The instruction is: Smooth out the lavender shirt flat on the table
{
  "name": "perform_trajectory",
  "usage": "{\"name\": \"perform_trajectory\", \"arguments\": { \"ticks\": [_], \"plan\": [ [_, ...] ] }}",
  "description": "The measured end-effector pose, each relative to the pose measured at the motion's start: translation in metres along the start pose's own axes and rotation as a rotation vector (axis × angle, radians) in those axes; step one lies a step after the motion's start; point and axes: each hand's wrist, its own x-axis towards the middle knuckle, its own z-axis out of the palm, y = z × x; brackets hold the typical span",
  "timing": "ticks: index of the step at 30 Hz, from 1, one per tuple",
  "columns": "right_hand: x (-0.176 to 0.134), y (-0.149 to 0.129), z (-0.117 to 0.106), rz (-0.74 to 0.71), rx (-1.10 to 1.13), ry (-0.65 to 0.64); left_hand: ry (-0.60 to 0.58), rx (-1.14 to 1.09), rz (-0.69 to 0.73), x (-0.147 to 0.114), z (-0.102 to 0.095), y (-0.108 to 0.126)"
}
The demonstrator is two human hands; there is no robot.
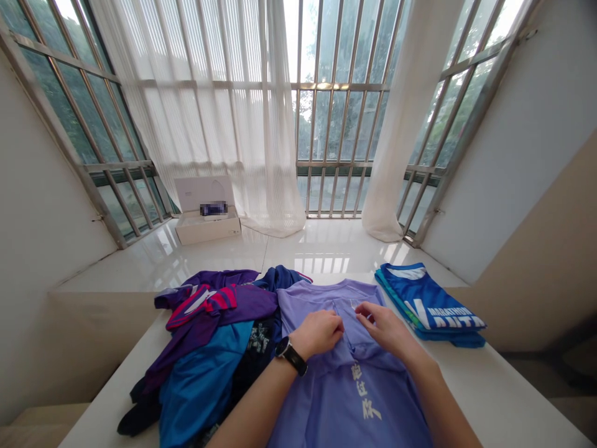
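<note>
A lavender T-shirt (317,392) lies spread on the white table in front of me, with white characters printed down its front and creases across the chest. My left hand (321,333), with a black watch (291,356) on its wrist, is closed on the shirt's fabric near a raised fold. Just to the right, my right hand (383,325) is over the upper chest of the shirt. Its fingers are loosely bent, with thumb and forefinger apart and no cloth visible between them. The shirt's collar lies beyond both hands, at the table's far edge.
To the left, a heap of purple, blue and black clothes (205,348) touches the shirt. Folded blue shirts (431,302) form a stack at the right. An open white box (208,229) stands on the window sill (321,249), by white curtains (209,112) and a barred window.
</note>
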Motion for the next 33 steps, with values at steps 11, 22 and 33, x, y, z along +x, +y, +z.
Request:
{"name": "perform_trajectory", "arguments": {
  "ticks": [11, 22, 33],
  "plan": [
    [-0.012, 0.020, 0.013, 0.052, -0.027, 0.093, -0.052, -0.021, 0.152, 0.003, 0.010, 0.005],
    [-0.014, 0.012, 0.018, 0.087, -0.078, 0.087, 0.011, 0.066, 0.134, 0.004, 0.020, 0.014],
    [-0.015, 0.008, 0.015, 0.096, -0.085, 0.102, 0.174, -0.176, -0.061, 0.006, 0.020, 0.018]
  ]
}}
